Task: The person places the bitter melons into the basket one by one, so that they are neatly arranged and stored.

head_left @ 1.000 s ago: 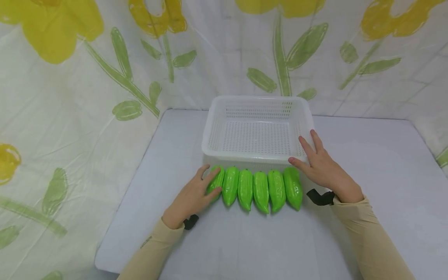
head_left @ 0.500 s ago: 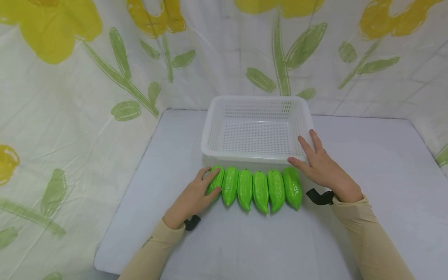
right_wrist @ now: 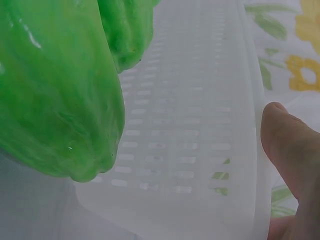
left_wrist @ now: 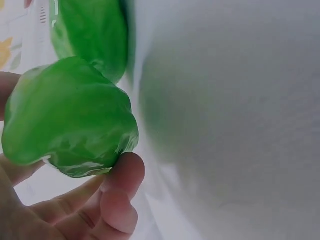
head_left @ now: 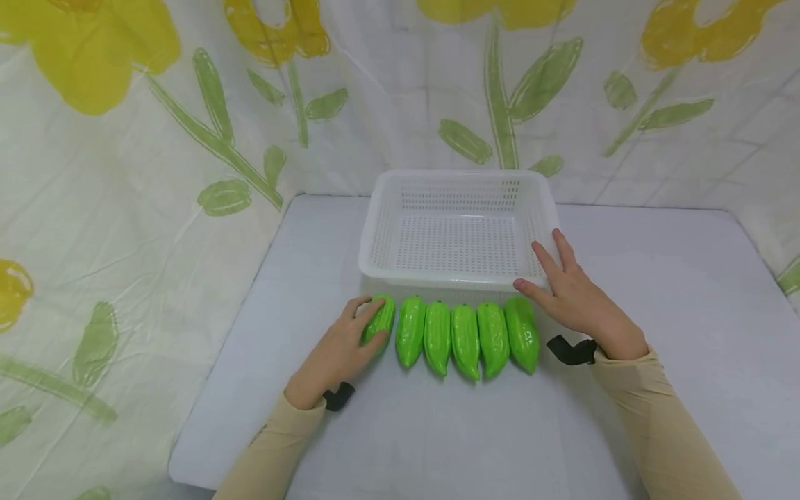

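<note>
A pale table [head_left: 475,437] stood before a white hanging cloth [head_left: 387,104], whose print showed large yellow flowers [head_left: 100,55] (loosely drawn, brush-like) above green leaves [head_left: 546,80] and stems [head_left: 499,104].

Six gourds [head_left: 465,342] at six o'clock from the basket [head_left: 425,280] are glossy, bright green; the basket is white, patterned with slots [head_left: 456,243]. The tabletop [head_left: 475,444] is pale lilac-grey. At twelve, a white backdrop [head_left: 400,90] carries yellow flowers [head_left: 706,42] and green leaves [head_left: 545,80]. Both sleeves [head_left: 656,417] are beige; the one at seven bears perhaps dark lettering [head_left: 258,435], too small to read.
</note>
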The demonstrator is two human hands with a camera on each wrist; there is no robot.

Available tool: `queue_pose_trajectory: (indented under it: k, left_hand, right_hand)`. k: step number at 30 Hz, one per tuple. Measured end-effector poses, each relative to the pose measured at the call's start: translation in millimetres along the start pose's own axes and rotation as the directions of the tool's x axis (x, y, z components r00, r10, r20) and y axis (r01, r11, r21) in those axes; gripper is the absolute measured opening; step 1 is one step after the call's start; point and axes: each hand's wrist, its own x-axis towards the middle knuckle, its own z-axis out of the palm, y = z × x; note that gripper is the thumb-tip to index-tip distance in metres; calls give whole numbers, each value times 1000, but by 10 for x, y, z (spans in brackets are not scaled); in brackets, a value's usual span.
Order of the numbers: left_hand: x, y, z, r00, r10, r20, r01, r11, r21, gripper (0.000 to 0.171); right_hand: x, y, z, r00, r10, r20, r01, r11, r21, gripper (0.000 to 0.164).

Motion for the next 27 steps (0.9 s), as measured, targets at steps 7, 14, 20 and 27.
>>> queue_pose_trajectory:
  k: [7,14,20,27]
  left_hand:
    - [-71,32,-83,999,7,-49,-8,1000,-19,59]
    - [-159,101,-162,992,74,-105,-76,997,-17,57]
    - [-130,291,-312,977,172,-128,-176,984,-19,56]
    - [124,537,-481,952,238,-193,-249,968,-38,56]
  right_hand:
    - [-2,-5,-4,1000,-1,1,1,1000,5,92]
    - [1,-4,-2,1000,-1,3,1,1000,4,92]
    - [3,5,0,1000,-1,2,1,1000,6,93]
    - [-4,-1,-3,1000,1,5,-1,1000,11,92]
